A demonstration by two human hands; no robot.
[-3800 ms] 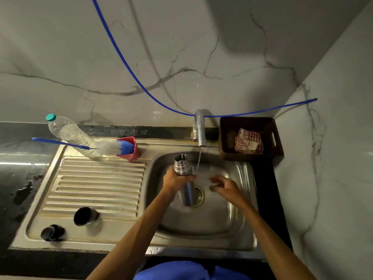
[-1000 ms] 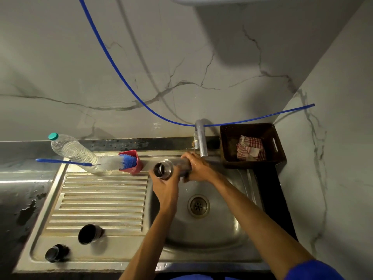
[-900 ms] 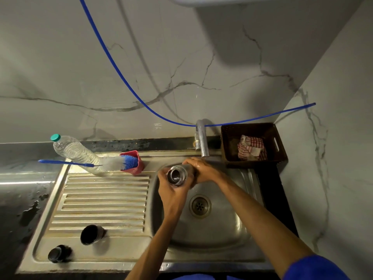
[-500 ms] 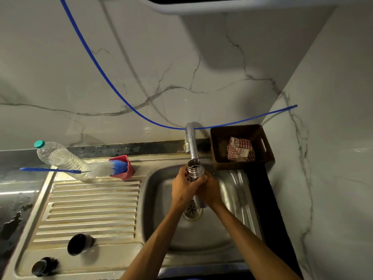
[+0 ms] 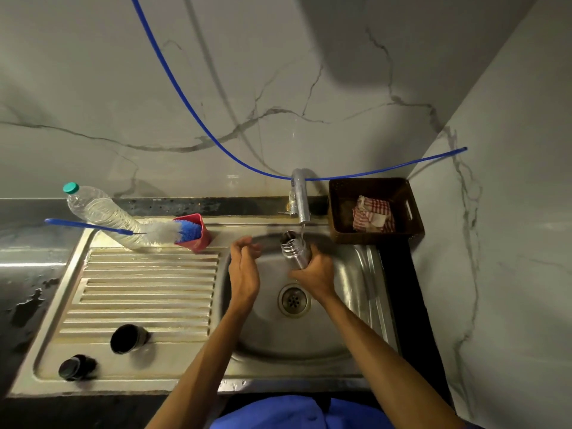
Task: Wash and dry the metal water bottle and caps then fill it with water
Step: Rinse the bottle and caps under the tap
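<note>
The right hand (image 5: 315,272) is wrapped around the body of the metal water bottle (image 5: 294,250), holding it roughly upright over the sink basin (image 5: 356,305) with its open mouth just beneath the tap (image 5: 301,199). A thin stream appears to fall from the spout at the bottle's rim, though whether it enters the mouth cannot be told. The left hand (image 5: 244,267) is free, fingers loosely spread, apart from the bottle. Two dark caps rest on the draining board: the larger cap (image 5: 127,338) and the smaller cap (image 5: 74,367) near the front corner. A bottle brush (image 5: 173,230) sits in a red cup (image 5: 198,233), beside a leaning plastic bottle (image 5: 99,212). A brown basket (image 5: 411,212) holds a checked cloth (image 5: 373,215).
</note>
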